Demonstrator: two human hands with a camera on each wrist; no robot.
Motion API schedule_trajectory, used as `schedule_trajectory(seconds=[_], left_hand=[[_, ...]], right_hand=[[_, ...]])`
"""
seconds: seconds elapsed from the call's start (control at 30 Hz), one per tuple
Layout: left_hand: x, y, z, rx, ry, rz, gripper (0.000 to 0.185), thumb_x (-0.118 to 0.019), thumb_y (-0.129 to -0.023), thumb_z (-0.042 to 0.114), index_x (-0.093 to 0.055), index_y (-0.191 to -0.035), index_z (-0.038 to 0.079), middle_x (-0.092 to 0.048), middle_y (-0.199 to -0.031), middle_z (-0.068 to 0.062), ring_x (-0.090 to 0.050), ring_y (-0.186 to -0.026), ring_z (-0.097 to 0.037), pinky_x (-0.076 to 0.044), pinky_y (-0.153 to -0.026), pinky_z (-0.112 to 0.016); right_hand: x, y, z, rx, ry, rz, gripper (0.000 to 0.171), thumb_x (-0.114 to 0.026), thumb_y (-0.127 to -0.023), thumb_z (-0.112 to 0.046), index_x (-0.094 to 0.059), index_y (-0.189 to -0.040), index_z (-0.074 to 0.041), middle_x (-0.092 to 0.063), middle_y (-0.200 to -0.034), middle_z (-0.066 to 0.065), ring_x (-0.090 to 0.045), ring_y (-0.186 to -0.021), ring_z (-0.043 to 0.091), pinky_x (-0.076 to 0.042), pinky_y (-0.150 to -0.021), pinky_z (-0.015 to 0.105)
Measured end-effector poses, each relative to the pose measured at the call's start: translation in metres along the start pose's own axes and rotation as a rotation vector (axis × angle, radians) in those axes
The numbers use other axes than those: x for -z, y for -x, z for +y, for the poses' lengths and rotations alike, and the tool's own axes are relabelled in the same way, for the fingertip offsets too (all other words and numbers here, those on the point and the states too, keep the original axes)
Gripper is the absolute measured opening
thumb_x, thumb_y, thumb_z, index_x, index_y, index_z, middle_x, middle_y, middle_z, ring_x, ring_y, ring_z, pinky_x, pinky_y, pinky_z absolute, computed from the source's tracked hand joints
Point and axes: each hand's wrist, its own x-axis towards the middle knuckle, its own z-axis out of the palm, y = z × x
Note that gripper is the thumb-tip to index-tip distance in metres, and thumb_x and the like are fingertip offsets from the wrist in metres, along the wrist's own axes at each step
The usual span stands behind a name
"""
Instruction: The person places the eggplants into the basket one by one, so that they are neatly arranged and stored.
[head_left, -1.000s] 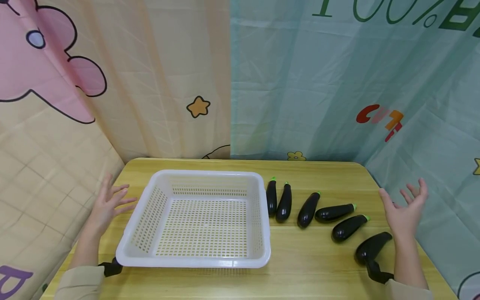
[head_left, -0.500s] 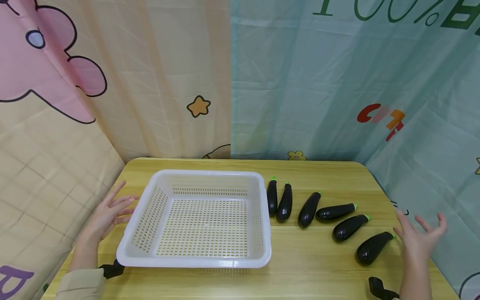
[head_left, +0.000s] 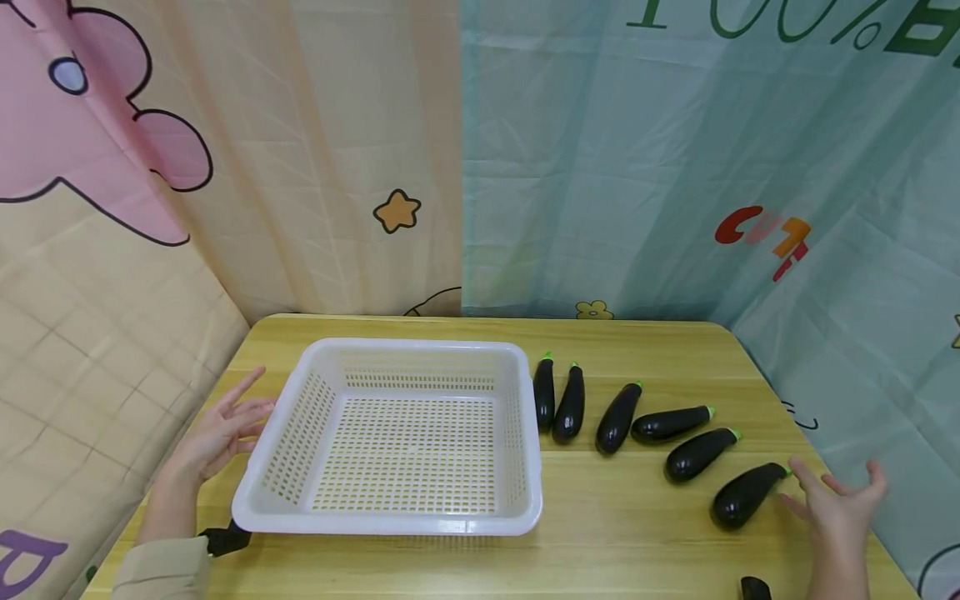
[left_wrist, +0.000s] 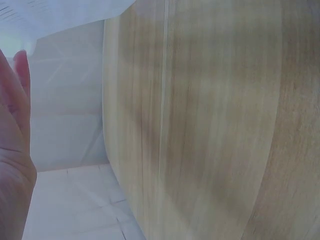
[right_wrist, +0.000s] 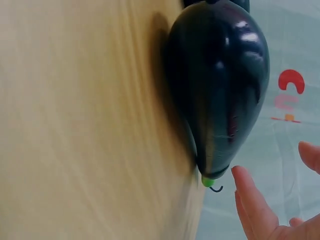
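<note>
Nearest eggplant: I am seeing it lying on the table just to the left of my right hand, the last one of a row of six.
Long axis: it is running diagonally, the green stem tip pointing toward the far right, the thick end toward me (in the right wrist view the stem tip is just beside one fingertip, not touching).
Right hand: it is hovering with the fingers spread wide and holding nothing.
Left hand: it is also open and empty, the fingers reaching toward the left wall of the white basket; I cannot tell if they are touching it.
Nearer hand: the right one by far; the left is well apart, on the other side of the basket.
Look of the eggplant: dark purple, nearly black, glossy and smooth, I am judging it a little slippery.
</note>
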Motion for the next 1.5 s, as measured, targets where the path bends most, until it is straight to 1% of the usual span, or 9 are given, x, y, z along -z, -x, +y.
schedule_trajectory(seconds=[0.1,0.17,0.23,0.3,0.37,0.5,0.8,1.13,1.5], left_hand=[[0.001,0.001,-0.001,0.007,-0.002,-0.018,0.066,-0.041,-0.096,0.0,-0.015,-0.146,0.033,-0.065,-0.103,0.005,-0.065,-0.077,-0.013,-0.056,-0.065,-0.027],[0.002,0.001,-0.001,0.018,0.006,-0.034,0.063,-0.04,-0.096,-0.001,-0.019,-0.145,0.033,-0.066,-0.103,0.005,-0.064,-0.076,-0.012,-0.056,-0.064,-0.026],[0.003,0.002,-0.001,0.027,0.024,-0.058,0.061,-0.04,-0.096,-0.002,-0.022,-0.143,0.033,-0.066,-0.102,0.003,-0.065,-0.076,-0.012,-0.056,-0.065,-0.025],[0.004,0.001,0.0,0.032,0.043,-0.087,0.059,-0.039,-0.096,-0.002,-0.026,-0.142,0.033,-0.066,-0.103,0.002,-0.065,-0.077,-0.013,-0.056,-0.065,-0.025],[0.005,0.001,0.0,0.034,0.057,-0.12,0.058,-0.038,-0.096,-0.003,-0.03,-0.14,0.034,-0.066,-0.103,0.001,-0.066,-0.078,-0.014,-0.056,-0.066,-0.026],[0.006,0.001,0.003,0.059,0.058,-0.144,0.054,-0.037,-0.096,-0.003,-0.036,-0.134,0.036,-0.066,-0.103,0.001,-0.066,-0.082,-0.016,-0.056,-0.067,-0.029],[0.007,0.0,0.005,0.127,0.044,-0.162,0.054,-0.039,-0.095,-0.004,-0.045,-0.128,0.038,-0.067,-0.097,0.0,-0.066,-0.087,-0.019,-0.055,-0.071,-0.035],[0.008,-0.001,0.004,0.135,0.043,-0.213,0.055,-0.037,-0.095,-0.005,-0.046,-0.129,0.037,-0.067,-0.099,0.0,-0.065,-0.091,-0.019,-0.055,-0.072,-0.037],[0.008,0.0,0.004,0.136,0.049,-0.234,0.055,-0.037,-0.095,-0.005,-0.045,-0.13,0.036,-0.067,-0.101,-0.001,-0.065,-0.093,-0.019,-0.055,-0.074,-0.037]], right_hand=[[0.008,-0.018,0.011,-0.034,-0.007,-0.029,0.115,-0.079,-0.069,-0.014,0.008,-0.132,-0.056,-0.025,-0.119,-0.006,-0.051,-0.077,0.003,-0.055,-0.069,0.045],[0.006,-0.014,0.012,-0.039,0.025,-0.063,0.116,-0.077,-0.072,-0.016,0.014,-0.132,-0.056,-0.023,-0.133,0.009,-0.053,-0.069,0.003,-0.055,-0.071,0.043],[0.0,0.001,0.007,-0.052,0.067,-0.089,0.116,-0.074,-0.076,-0.015,0.02,-0.132,-0.053,-0.008,-0.144,0.021,-0.054,-0.063,0.002,-0.055,-0.072,0.041],[-0.007,0.018,0.0,-0.054,0.103,-0.12,0.113,-0.07,-0.08,-0.017,0.025,-0.133,-0.049,0.003,-0.148,0.02,-0.053,-0.062,0.0,-0.055,-0.074,0.039],[-0.012,0.032,-0.004,-0.062,0.133,-0.137,0.111,-0.066,-0.083,-0.018,0.028,-0.133,-0.047,0.007,-0.148,0.02,-0.053,-0.06,-0.002,-0.055,-0.075,0.037],[-0.016,0.043,-0.005,-0.088,0.173,-0.166,0.112,-0.066,-0.083,-0.022,0.031,-0.134,-0.042,0.013,-0.147,0.023,-0.054,-0.061,-0.001,-0.055,-0.076,0.037],[-0.016,0.036,0.005,-0.087,0.271,-0.25,0.117,-0.07,-0.081,-0.024,0.034,-0.135,-0.033,0.018,-0.145,0.026,-0.056,-0.062,0.002,-0.055,-0.074,0.039],[-0.017,0.036,0.006,-0.141,0.315,-0.369,0.119,-0.068,-0.083,-0.022,0.041,-0.13,-0.027,0.021,-0.144,0.028,-0.054,-0.064,0.004,-0.055,-0.075,0.038],[-0.017,0.036,0.01,-0.157,0.336,-0.386,0.12,-0.071,-0.08,-0.023,0.037,-0.133,-0.02,0.019,-0.145,0.029,-0.051,-0.065,0.003,-0.055,-0.076,0.036]])
